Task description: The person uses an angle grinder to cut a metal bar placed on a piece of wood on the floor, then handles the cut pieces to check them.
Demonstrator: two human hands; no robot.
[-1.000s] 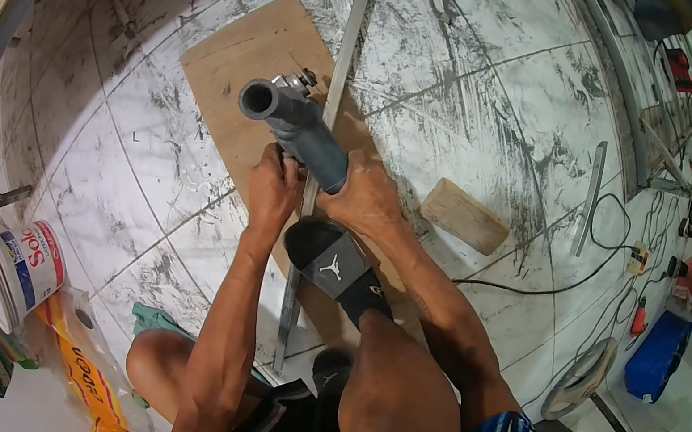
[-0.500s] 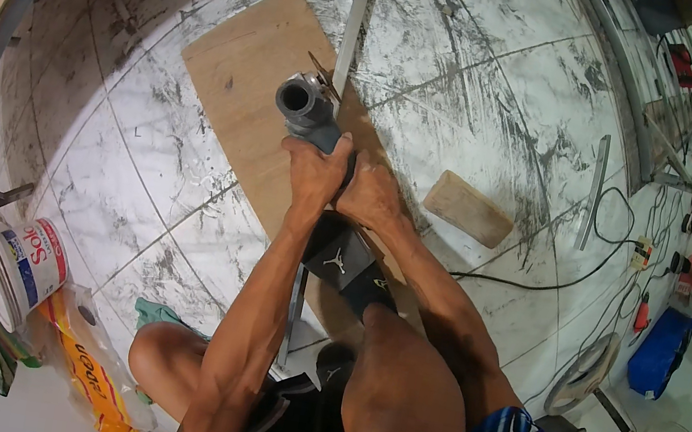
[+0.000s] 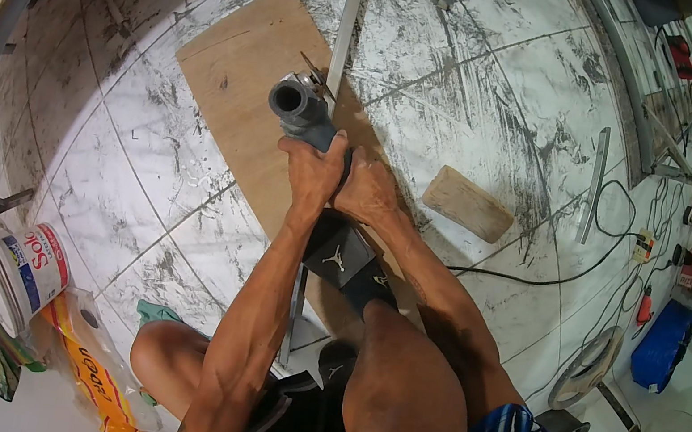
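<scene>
Both my hands are wrapped round the dark blue-grey body of an angle grinder [image 3: 316,132], whose round, open tube-like end faces up. My left hand [image 3: 311,176] grips it from the left, its thumb along the top. My right hand [image 3: 369,189] closes on it from the right, those fingers partly hidden. The thin cutting disc [image 3: 317,76] stands on edge beside a long, narrow metal bar [image 3: 347,31]; whether they touch, I cannot tell. That bar lies across a plywood board [image 3: 246,78] and passes beneath my foot in a black slide sandal [image 3: 341,256].
A wooden block [image 3: 467,204] lies on the smeared tile floor, right of the board. Beyond it are a black cord [image 3: 526,281], a short metal strip [image 3: 595,183], a round fan [image 3: 584,371] and a blue bag [image 3: 663,348]. At left sit a white bucket [image 3: 21,264] and yellow plastic packaging [image 3: 93,357].
The view has shifted slightly. The grinder and my hands appear a little farther left in the picture, and both hands keep their grip.
</scene>
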